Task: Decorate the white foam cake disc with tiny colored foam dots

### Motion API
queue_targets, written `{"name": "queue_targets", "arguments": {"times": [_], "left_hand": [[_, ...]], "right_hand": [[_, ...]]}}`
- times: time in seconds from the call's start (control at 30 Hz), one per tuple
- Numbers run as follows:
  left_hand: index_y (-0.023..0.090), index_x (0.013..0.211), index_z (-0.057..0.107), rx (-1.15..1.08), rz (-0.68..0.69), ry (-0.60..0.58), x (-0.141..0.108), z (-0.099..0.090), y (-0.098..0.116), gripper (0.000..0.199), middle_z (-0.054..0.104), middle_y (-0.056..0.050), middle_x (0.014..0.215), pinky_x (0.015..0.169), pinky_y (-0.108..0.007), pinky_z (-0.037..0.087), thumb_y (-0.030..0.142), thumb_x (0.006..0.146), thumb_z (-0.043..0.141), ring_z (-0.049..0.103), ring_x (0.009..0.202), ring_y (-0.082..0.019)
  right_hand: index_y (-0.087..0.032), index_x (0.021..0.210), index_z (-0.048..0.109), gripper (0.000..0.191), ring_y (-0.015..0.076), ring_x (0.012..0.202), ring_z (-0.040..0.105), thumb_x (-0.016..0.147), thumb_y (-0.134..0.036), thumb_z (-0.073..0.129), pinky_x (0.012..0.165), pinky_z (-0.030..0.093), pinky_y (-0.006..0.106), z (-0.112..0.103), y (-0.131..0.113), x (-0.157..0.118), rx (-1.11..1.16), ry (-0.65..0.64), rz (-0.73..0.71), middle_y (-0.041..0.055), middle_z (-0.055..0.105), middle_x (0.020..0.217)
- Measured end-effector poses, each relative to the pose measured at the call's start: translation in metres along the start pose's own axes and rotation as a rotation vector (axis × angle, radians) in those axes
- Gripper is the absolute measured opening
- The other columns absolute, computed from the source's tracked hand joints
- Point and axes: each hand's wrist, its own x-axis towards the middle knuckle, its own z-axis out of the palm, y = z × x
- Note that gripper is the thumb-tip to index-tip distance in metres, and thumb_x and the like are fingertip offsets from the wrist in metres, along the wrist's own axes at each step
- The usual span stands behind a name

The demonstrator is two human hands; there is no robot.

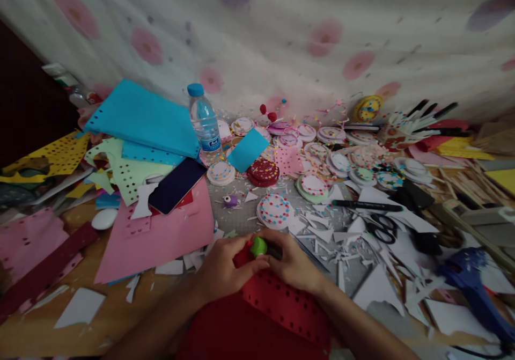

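Observation:
My left hand (229, 266) is closed on the edge of a red foam sheet (281, 301), which hangs toward me and has rows of punched holes. My right hand (296, 261) is closed around a small green craft punch (258, 246) set at the sheet's edge. Both thumbs meet close to the punch, and its underside is hidden by the fingers. Beyond the hands, a small purple punch (230, 201) lies on the grey mat (245, 220). A white round foam piece with a ring of coloured stars (276, 211) is just past my right hand.
Blue foam sheets (145, 118), a phone (177, 185) and a pink sheet (177, 231) lie left. A water bottle (204, 121) stands behind. Decorated foam discs (263, 172) crowd the back. Right are white scraps (378, 290), scissors (382, 228), a marker (366, 205) and a blue glue gun (470, 279).

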Motion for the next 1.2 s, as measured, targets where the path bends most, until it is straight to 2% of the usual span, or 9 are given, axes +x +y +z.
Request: {"name": "queue_targets", "arguments": {"times": [0.13,0.27,0.4,0.53,0.7,0.8,0.93,1.1,1.2], "left_hand": [[0.013,0.083,0.065,0.011,0.035,0.038,-0.001,0.003,-0.007,0.017,0.070,-0.006,0.076,0.066,-0.026,0.049,0.030,0.081,0.068,0.067,0.071,-0.019],[0.013,0.088,0.068,-0.004,-0.048,0.027,0.001,-0.002,-0.003,0.025,0.072,-0.005,0.080,0.071,-0.026,0.050,0.036,0.081,0.068,0.068,0.076,-0.020],[0.015,0.109,0.068,-0.110,-0.129,-0.056,0.004,-0.014,0.004,0.038,0.073,-0.003,0.093,0.080,-0.027,0.050,0.039,0.079,0.069,0.066,0.091,-0.022],[0.016,0.107,0.070,-0.157,-0.167,-0.075,0.005,-0.020,0.006,0.030,0.071,-0.001,0.085,0.066,-0.022,0.048,0.036,0.089,0.057,0.063,0.078,-0.017],[0.013,0.096,0.072,-0.215,-0.190,-0.058,0.005,-0.023,0.006,0.029,0.067,0.000,0.076,0.058,-0.020,0.043,0.035,0.092,0.053,0.057,0.069,-0.014],[0.014,0.104,0.072,-0.235,-0.193,-0.066,0.004,-0.024,0.007,0.031,0.068,-0.001,0.077,0.056,-0.019,0.041,0.035,0.092,0.052,0.056,0.067,-0.013],[0.016,0.114,0.070,-0.285,-0.194,-0.075,0.003,-0.025,0.006,0.034,0.072,-0.003,0.084,0.060,-0.020,0.044,0.034,0.092,0.053,0.059,0.071,-0.014],[0.017,0.113,0.071,-0.340,-0.220,-0.028,0.002,-0.025,0.006,0.034,0.072,-0.003,0.083,0.065,-0.022,0.047,0.036,0.090,0.055,0.062,0.078,-0.017],[0.016,0.109,0.073,-0.392,-0.267,0.006,0.002,-0.028,0.007,0.034,0.071,-0.002,0.078,0.060,-0.021,0.046,0.038,0.088,0.058,0.063,0.072,-0.016]], "right_hand": [[-0.017,0.088,0.060,0.023,0.0154,0.074,0.053,0.067,-0.009,0.052,0.070,0.044,0.028,0.003,0.004,0.001,-0.006,0.032,0.017,0.0010,0.061,0.078],[-0.016,0.089,0.062,0.015,0.0167,0.078,0.054,0.075,-0.019,0.060,0.074,0.044,0.030,0.000,0.000,0.004,0.028,-0.002,0.021,0.0027,0.062,0.082],[-0.016,0.106,0.061,0.035,0.0195,0.088,0.056,0.081,-0.040,0.065,0.082,0.044,0.033,-0.009,-0.010,0.004,0.134,-0.069,0.058,0.0065,0.063,0.097],[-0.016,0.100,0.059,0.041,0.0173,0.081,0.054,0.079,-0.050,0.067,0.075,0.044,0.029,-0.017,-0.014,0.001,0.214,-0.064,0.139,0.0033,0.060,0.088],[-0.018,0.094,0.059,0.038,0.0151,0.078,0.052,0.076,-0.051,0.070,0.072,0.043,0.026,-0.022,-0.016,-0.003,0.247,-0.039,0.185,0.0008,0.056,0.085],[-0.018,0.095,0.060,0.038,0.0164,0.082,0.053,0.076,-0.050,0.070,0.075,0.044,0.027,-0.024,-0.017,-0.004,0.234,-0.061,0.203,0.0016,0.056,0.087],[-0.019,0.098,0.060,0.035,0.0170,0.086,0.055,0.078,-0.045,0.070,0.079,0.044,0.028,-0.028,-0.018,-0.004,0.223,-0.101,0.188,0.0019,0.058,0.090],[-0.018,0.097,0.060,0.033,0.0160,0.084,0.056,0.077,-0.043,0.071,0.077,0.043,0.027,-0.032,-0.027,-0.005,0.299,-0.112,0.209,0.0013,0.059,0.088],[-0.019,0.099,0.061,0.036,0.0168,0.084,0.057,0.077,-0.046,0.070,0.075,0.044,0.027,-0.034,-0.030,-0.006,0.347,-0.078,0.233,0.0021,0.062,0.090]]}}
